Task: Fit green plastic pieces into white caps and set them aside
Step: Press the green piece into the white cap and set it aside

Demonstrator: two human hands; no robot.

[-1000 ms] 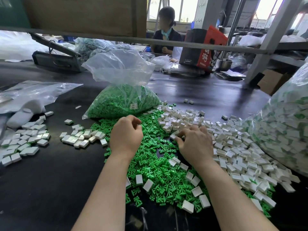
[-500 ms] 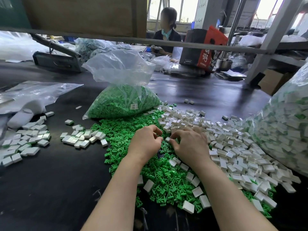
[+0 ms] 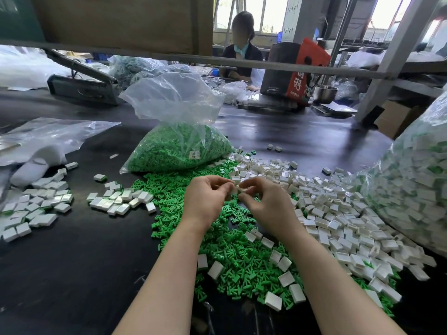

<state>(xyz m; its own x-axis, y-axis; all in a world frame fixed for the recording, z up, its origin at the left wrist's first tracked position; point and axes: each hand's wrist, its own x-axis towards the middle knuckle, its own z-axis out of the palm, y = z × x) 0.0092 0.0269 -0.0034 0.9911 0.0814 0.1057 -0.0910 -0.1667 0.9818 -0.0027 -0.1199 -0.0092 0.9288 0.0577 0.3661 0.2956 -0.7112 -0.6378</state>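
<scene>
Finished caps [image 3: 36, 209] lie grouped at the table's [image 3: 72, 274] left edge. At centre, the left hand [image 3: 205, 201] and right hand [image 3: 268, 204], apart a second ago and each picking from its own heap, have met above the loose green pieces [image 3: 237, 262]; fingertips [image 3: 223, 188] of both pinch one white cap [image 3: 235, 189] between them (any green piece inside is hidden), suggesting the press-fit is under way. Behind, the bag of green pieces [image 3: 179, 148] carries a small white sticker, unreadable. At right, the heap of empty caps [image 3: 338, 213]; the red carton's [image 3: 300, 68] white characters are too blurred to read.
</scene>
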